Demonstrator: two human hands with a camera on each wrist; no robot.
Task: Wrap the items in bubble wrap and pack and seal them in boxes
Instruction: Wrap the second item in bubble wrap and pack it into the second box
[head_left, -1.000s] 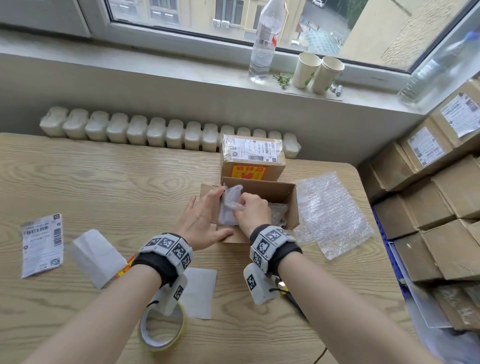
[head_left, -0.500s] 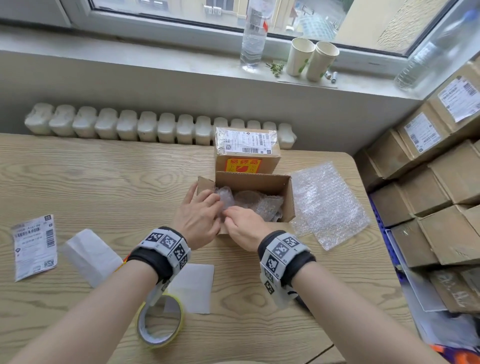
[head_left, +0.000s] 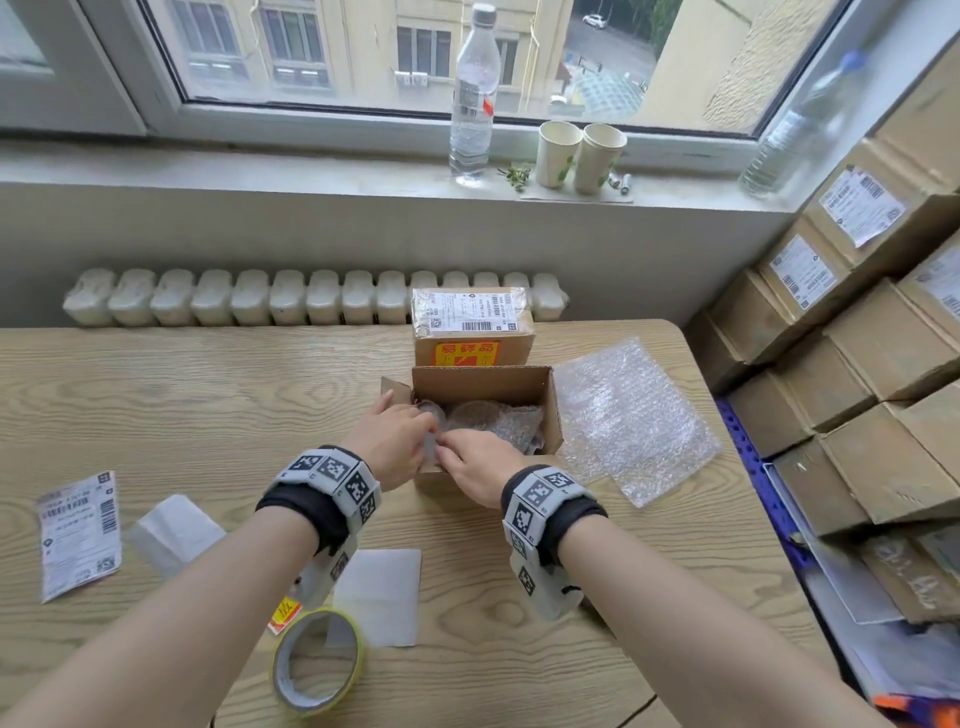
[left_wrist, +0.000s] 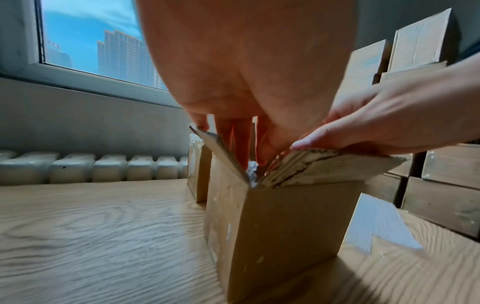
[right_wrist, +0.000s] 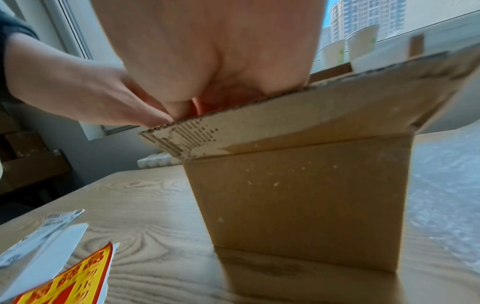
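Note:
An open cardboard box (head_left: 519, 382) stands mid-table with bubble-wrapped items (head_left: 498, 421) inside. My left hand (head_left: 400, 441) reaches over its near-left corner. In the left wrist view its straight fingers (left_wrist: 241, 139) point down into the box (left_wrist: 272, 226) and touch a wrapped piece. My right hand (head_left: 467, 460) meets it from the right and pinches a bubble-wrapped item (head_left: 431, 449) at the near edge. In the right wrist view the near flap (right_wrist: 298, 123) hides those fingertips.
A sealed, labelled box (head_left: 472, 327) stands right behind the open one. A loose bubble wrap sheet (head_left: 628, 415) lies to its right. A tape roll (head_left: 317, 660), white papers (head_left: 379, 592) and a shipping label (head_left: 78, 535) lie near me. Stacked cartons (head_left: 857, 364) line the right side.
The wrapped item my right hand held up above the box has come down into its near-left corner. Both hands have closed in together over it.

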